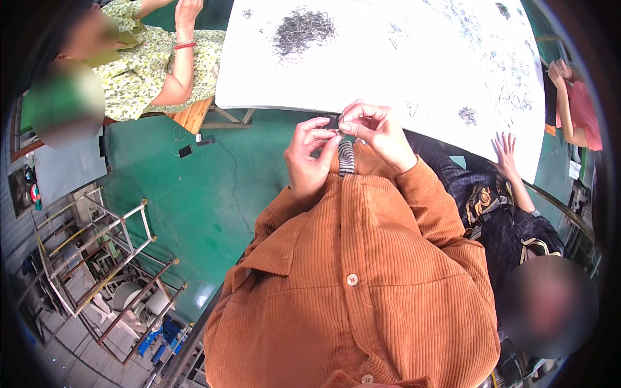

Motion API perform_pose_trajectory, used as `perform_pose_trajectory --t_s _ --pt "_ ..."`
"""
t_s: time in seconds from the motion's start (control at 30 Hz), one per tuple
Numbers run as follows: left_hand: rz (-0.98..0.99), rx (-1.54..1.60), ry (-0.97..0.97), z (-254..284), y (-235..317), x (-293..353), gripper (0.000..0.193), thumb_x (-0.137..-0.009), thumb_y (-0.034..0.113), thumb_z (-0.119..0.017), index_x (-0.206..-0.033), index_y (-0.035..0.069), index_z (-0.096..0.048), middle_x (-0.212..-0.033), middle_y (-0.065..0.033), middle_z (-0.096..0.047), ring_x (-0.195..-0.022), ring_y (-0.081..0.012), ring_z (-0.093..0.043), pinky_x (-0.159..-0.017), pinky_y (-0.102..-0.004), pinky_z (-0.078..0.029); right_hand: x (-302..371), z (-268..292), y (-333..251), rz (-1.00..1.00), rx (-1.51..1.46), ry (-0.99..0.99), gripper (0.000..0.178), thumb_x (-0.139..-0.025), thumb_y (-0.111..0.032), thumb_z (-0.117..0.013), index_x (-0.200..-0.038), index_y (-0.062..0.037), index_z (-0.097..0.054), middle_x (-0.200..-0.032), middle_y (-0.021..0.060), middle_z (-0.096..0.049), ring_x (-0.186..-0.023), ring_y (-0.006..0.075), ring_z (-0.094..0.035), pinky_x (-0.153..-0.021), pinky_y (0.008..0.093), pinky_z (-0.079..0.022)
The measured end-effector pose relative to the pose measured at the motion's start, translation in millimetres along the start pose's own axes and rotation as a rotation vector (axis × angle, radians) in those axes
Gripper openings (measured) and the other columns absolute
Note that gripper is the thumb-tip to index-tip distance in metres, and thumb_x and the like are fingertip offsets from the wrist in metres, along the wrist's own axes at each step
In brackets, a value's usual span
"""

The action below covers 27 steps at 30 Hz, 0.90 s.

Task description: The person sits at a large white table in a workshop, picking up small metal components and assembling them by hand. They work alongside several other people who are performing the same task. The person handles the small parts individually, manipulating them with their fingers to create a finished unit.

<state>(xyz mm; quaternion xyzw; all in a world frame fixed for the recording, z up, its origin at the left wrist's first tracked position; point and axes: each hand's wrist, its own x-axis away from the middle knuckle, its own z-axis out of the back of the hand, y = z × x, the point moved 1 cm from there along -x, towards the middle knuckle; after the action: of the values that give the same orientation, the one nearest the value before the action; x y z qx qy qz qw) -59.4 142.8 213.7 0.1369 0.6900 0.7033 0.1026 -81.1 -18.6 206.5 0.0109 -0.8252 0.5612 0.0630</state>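
My left hand (309,154) and my right hand (378,131) are raised in front of my chest, close to the near edge of the white table (362,74). Their fingertips nearly meet, pinched on something small and thin, too small to make out. On the table's far left part lies a tangled pile of thin dark curved strands (303,32). A smaller dark cluster (467,116) sits nearer the right edge, and more dark bits are scattered across the right side.
A person in a patterned top (139,74) sits at the left of the table. On the right, a person in dark clothes rests a hand (506,155) on it; another in pink (582,116) is beyond. Metal frames (123,239) stand at lower left on the green floor (194,213).
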Motion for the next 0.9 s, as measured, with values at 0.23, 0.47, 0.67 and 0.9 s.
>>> perform_pose_trajectory --t_s 0.23,0.47,0.67,0.9 --pt "0.09 -0.198 -0.366 2 -21 -37 0.032 -0.081 -0.009 -0.058 -0.112 -0.002 -0.061 -0.103 -0.0117 -0.068 -0.092 -0.0158 -0.066 -0.079 -0.0291 -0.056 35 4 -4 0.24 0.393 0.115 0.006 -0.08 0.0 -0.067 -0.084 -0.0007 -0.062 -0.088 0.0101 -0.064 -0.084 0.0197 -0.063 -0.078 0.0307 -0.051" --pt "-0.204 -0.62 -0.633 -87 -100 -161 0.019 -0.082 0.003 -0.06 -0.098 0.003 -0.07 -0.097 -0.0125 -0.068 -0.083 -0.0268 -0.067 -0.076 -0.0346 -0.053 61 4 -5 0.298 0.53 0.3 0.007 -0.08 0.001 -0.068 -0.083 -0.0008 -0.062 -0.089 0.0089 -0.063 -0.082 0.0195 -0.063 -0.07 0.0284 -0.05" --pt "-0.524 -0.928 -0.559 -165 -207 -224 0.01 -0.083 0.003 -0.056 -0.079 0.0 -0.065 -0.09 -0.0141 -0.063 -0.089 -0.0346 -0.06 -0.075 -0.0439 -0.052 72 -9 -1 0.262 0.548 0.424 0.006 -0.081 0.001 -0.066 -0.083 -0.001 -0.061 -0.088 0.0097 -0.064 -0.08 0.0194 -0.063 -0.064 0.0285 -0.049" --pt "-0.5 -1.018 -0.719 -183 -189 -216 0.016 -0.083 0.0 -0.048 -0.094 -0.001 -0.06 -0.103 -0.0157 -0.057 -0.106 -0.0315 -0.053 -0.085 -0.0412 -0.05 74 -4 14 0.293 0.495 0.586 0.004 -0.081 -0.001 -0.067 -0.084 -0.0012 -0.064 -0.09 0.0091 -0.065 -0.08 0.0178 -0.062 -0.059 0.0258 -0.048"
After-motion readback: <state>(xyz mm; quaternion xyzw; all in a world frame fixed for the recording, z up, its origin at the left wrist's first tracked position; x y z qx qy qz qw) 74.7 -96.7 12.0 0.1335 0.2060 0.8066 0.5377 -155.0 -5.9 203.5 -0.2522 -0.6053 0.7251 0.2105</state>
